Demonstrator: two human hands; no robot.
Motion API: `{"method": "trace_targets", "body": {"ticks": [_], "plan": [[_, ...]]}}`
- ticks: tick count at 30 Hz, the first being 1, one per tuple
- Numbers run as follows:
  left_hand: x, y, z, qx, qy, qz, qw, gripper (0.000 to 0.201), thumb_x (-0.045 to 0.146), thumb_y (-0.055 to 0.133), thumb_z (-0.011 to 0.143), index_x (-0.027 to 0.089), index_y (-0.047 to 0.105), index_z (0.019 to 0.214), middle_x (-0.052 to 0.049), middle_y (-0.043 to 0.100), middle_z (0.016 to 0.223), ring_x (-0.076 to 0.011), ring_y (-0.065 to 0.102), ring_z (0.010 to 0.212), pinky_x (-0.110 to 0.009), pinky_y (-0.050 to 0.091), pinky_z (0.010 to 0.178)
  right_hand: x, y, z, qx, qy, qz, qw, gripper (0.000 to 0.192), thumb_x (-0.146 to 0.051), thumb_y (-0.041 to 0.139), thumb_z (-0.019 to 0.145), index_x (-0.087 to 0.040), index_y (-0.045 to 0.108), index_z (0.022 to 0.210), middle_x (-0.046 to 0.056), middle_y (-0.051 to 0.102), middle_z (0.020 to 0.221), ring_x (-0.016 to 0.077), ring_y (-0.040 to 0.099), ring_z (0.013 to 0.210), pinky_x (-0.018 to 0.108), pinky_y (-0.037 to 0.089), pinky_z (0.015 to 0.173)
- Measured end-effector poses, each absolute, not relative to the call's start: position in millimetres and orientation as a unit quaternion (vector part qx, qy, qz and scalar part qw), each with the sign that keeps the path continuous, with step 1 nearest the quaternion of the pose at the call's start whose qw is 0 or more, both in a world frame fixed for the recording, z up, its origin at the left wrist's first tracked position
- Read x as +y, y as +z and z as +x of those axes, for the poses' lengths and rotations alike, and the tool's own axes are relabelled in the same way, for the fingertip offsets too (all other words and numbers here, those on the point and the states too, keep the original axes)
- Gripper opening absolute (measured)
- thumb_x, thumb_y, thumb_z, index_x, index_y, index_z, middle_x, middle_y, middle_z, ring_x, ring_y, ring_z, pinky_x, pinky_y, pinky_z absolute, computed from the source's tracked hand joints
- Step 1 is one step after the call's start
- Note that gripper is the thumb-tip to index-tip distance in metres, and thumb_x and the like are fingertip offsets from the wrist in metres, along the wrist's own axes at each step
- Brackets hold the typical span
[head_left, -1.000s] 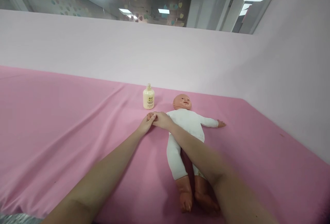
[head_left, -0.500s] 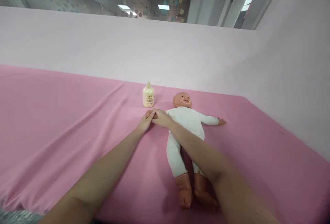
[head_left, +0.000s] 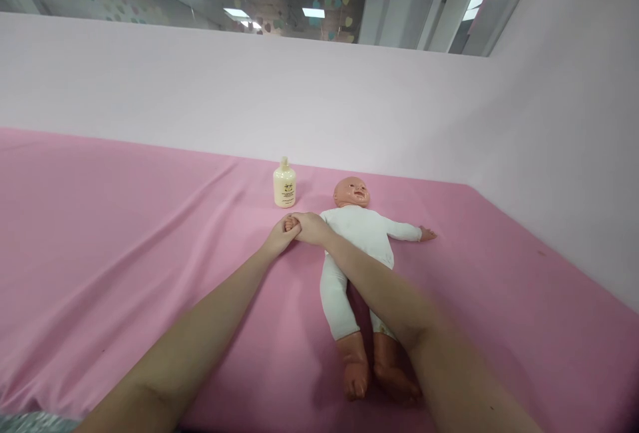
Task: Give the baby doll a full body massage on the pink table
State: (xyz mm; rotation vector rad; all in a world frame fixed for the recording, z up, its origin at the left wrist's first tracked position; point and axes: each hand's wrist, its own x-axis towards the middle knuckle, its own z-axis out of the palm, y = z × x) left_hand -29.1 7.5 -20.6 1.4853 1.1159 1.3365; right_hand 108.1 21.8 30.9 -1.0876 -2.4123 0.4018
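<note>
Across my view spreads the pink cloth (head_left: 464, 300), and on it the baby doll (head_left: 363, 228) lies on its back in a white suit, feet toward me. The pale-yellow bottle (head_left: 284, 188) stands upright just beyond my hands. My left hand (head_left: 277, 239) and right hand (head_left: 311, 229) share a narrow grip — closed around the doll's small hand (head_left: 289, 224), left of its body. I judge the step to be handling that hand; the next move calls for light, even pressure — its fingers are tiny.

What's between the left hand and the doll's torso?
Head view: the right hand, touching the left hand, fills most of that stretch. The doll's hand shows partly where the two meet.
</note>
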Motion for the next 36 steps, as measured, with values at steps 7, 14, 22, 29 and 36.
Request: {"method": "trace_targets", "body": {"ticks": [7,14,22,29,36], "plan": [[3,-16,-28,0.414,0.545,0.590,0.428,0.033,0.049,0.061,0.080,0.020,0.062,0.095,-0.003,0.067,0.090,-0.0225,0.061,0.096,-0.034,0.048,0.092,20,33,110,-0.883,0.145,-0.384,0.225,0.014,-0.019,0.068,0.078,-0.022,0.072,0.091,0.002,0.074,0.086,0.0185,0.061,0.074,0.027,0.037,0.066],[6,-19,-28,0.415,0.583,0.564,0.412,0.047,0.062,0.052,0.088,0.017,0.062,0.100,-0.006,0.068,0.097,-0.0220,0.063,0.098,-0.035,0.048,0.095,26,28,112,-0.885,0.189,-0.350,0.242,0.041,-0.014,0.067,0.081,-0.022,0.064,0.121,0.004,0.073,0.107,0.0188,0.065,0.090,0.027,0.044,0.078],[14,-28,-31,0.409,0.590,0.545,0.434,0.062,0.074,0.036,0.093,0.018,0.063,0.089,-0.004,0.067,0.070,-0.0199,0.064,0.069,-0.034,0.052,0.071,33,18,110,-0.875,0.242,-0.336,0.252,0.033,-0.026,0.041,0.104,-0.019,0.058,0.131,0.010,0.071,0.119,0.0199,0.065,0.104,0.031,0.047,0.090],[15,-28,-30,0.412,0.595,0.552,0.414,0.063,0.072,0.035,0.094,0.018,0.065,0.083,-0.005,0.070,0.073,-0.0207,0.066,0.073,-0.034,0.054,0.074,36,15,109,-0.864,0.266,-0.338,0.261,0.023,-0.030,0.050,0.100,-0.019,0.064,0.115,0.007,0.073,0.102,0.0193,0.065,0.089,0.032,0.049,0.084],[15,-27,-31,0.417,0.589,0.549,0.421,0.063,0.073,0.035,0.094,0.018,0.064,0.081,-0.005,0.069,0.073,-0.0201,0.065,0.071,-0.034,0.052,0.072,34,17,111,-0.862,0.273,-0.329,0.271,0.019,-0.030,0.052,0.099,-0.019,0.064,0.109,0.006,0.072,0.099,0.0183,0.064,0.088,0.031,0.049,0.082]]}}
